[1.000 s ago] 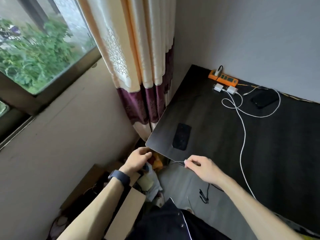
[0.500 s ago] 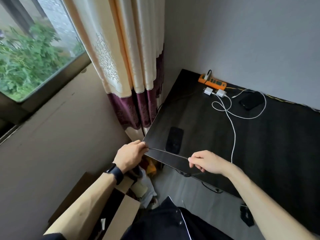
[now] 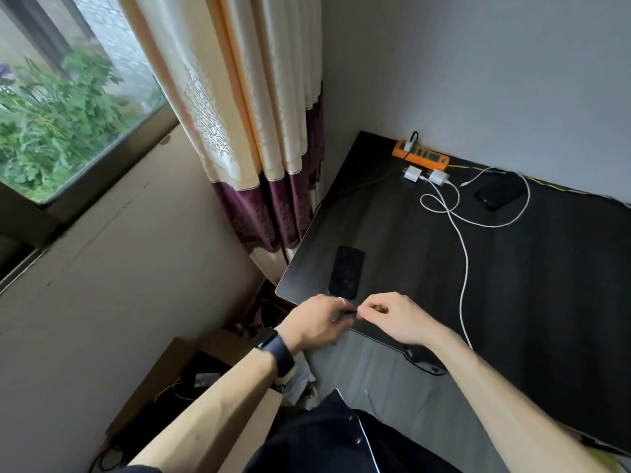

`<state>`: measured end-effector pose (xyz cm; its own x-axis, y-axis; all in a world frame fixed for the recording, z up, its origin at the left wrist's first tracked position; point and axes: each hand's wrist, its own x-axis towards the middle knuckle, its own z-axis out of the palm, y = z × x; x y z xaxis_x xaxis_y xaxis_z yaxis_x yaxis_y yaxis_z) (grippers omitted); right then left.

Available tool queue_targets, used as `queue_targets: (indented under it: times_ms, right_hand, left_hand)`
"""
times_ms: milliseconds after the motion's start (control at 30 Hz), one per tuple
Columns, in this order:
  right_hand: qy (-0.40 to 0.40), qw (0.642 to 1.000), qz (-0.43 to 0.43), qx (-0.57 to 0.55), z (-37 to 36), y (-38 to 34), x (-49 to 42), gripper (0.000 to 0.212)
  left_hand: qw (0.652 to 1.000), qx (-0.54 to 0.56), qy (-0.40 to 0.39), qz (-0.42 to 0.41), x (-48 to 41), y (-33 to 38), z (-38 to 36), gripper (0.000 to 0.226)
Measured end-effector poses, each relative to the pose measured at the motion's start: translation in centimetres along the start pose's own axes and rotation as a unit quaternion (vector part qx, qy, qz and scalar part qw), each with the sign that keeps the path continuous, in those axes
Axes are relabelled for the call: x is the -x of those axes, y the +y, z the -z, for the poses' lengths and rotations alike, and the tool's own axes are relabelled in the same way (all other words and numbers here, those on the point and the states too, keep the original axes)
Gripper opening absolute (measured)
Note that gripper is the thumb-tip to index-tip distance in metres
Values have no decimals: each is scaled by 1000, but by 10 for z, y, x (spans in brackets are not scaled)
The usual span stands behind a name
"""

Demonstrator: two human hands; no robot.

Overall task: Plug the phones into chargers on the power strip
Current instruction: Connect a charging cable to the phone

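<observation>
A black phone [image 3: 346, 272] lies near the front left corner of the dark table [image 3: 512, 285]. Just in front of it my left hand [image 3: 319, 320] and my right hand [image 3: 392, 317] meet, both pinching a thin dark cable end [image 3: 346, 313] between their fingertips. An orange power strip [image 3: 420, 155] sits against the wall at the back with one plug in it. Two white chargers [image 3: 426, 175] lie unplugged beside it. A white cable [image 3: 461, 247] runs from them across the table and off its front edge. A second black phone [image 3: 501, 194] lies at the back right.
A cream and purple curtain [image 3: 259, 131] hangs left of the table beside a window [image 3: 61, 107]. Cardboard boxes [image 3: 164, 377] and loose wires fill the floor gap by the wall. A black cable [image 3: 423, 361] dangles below the table's front edge.
My hands have come together from about a hand's width apart and risen to the table's front corner, next to the near phone. The stretched dark cable between them is now short.
</observation>
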<state>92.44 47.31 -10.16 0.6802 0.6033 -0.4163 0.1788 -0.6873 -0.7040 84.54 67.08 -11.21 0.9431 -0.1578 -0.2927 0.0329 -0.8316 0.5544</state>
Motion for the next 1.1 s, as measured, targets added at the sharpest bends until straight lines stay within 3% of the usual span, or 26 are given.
queue_targets:
  times_ms: [100, 267, 433, 600, 700, 833, 933, 1100]
  right_hand:
    - [22, 1000, -18, 1, 12, 0, 0, 28]
    - [-68, 995, -52, -45, 30, 7, 6, 32]
    - [-79, 991, -89, -56, 39, 20, 11, 37]
    - [-68, 990, -94, -76, 49, 32, 20, 25]
    - [-55, 990, -93, -92, 47, 25, 19, 22]
    - [-53, 995, -58, -65, 41, 7, 13, 17]
    - [-31, 998, -40, -44, 41, -2, 8, 14]
    - [30, 996, -50, -71, 59, 6, 12, 24]
  left_hand:
    - [996, -81, 41, -12, -7, -2, 6, 29]
    - [986, -122, 111, -11, 2, -43, 23, 26]
    - [979, -87, 102, 155, 19, -92, 22, 21]
    - [958, -91, 6, 273, 38, -115, 15, 22]
    - [966, -72, -56, 242, 27, -94, 10, 28]
    - [992, 55, -27, 106, -4, -31, 10, 46]
    - [992, 113, -7, 56, -20, 7, 8, 32]
    - [973, 215, 41, 67, -20, 16, 12, 12]
